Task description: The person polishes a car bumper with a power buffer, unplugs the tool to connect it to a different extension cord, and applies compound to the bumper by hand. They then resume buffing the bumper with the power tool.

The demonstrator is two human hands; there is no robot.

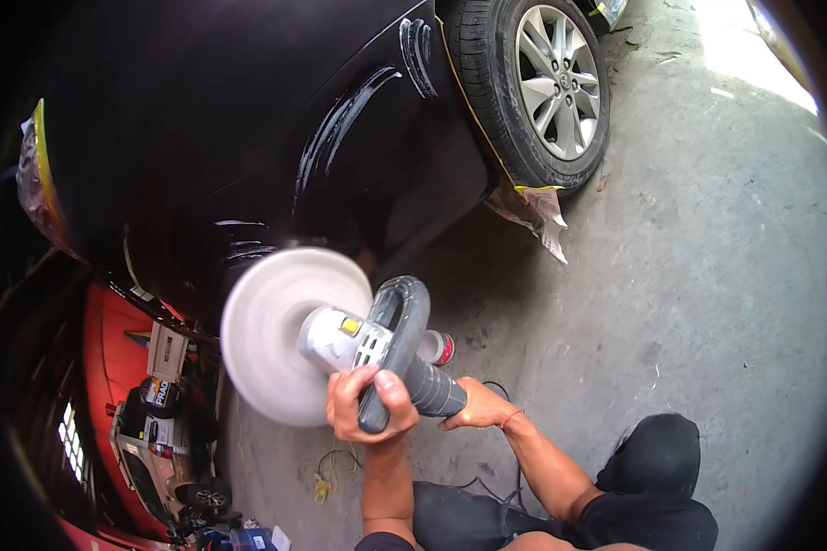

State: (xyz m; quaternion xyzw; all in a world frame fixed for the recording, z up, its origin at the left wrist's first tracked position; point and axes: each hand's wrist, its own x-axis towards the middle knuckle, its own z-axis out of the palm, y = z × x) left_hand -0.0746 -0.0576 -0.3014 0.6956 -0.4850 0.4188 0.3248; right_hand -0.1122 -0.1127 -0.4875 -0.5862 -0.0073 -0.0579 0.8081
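A polishing machine [335,342] with a large round white pad [271,321] is held in both hands. My left hand [372,404] wraps round its looped front handle, near the pad. Behind it, my right hand [478,404] grips the rear of the dark body. The pad looks blurred and is at the lower edge of a glossy black car panel [220,119]; whether it touches the panel I cannot tell. White compound streaks [340,119] curve over the panel, with shorter ones just above the pad.
A car wheel [560,83] stands at the upper right, beside masking paper [533,216]. An open tin [436,347] sits on the concrete floor [708,275] behind the machine. A cable and yellow plug [322,489] lie below. Another vehicle [156,459] is at the lower left.
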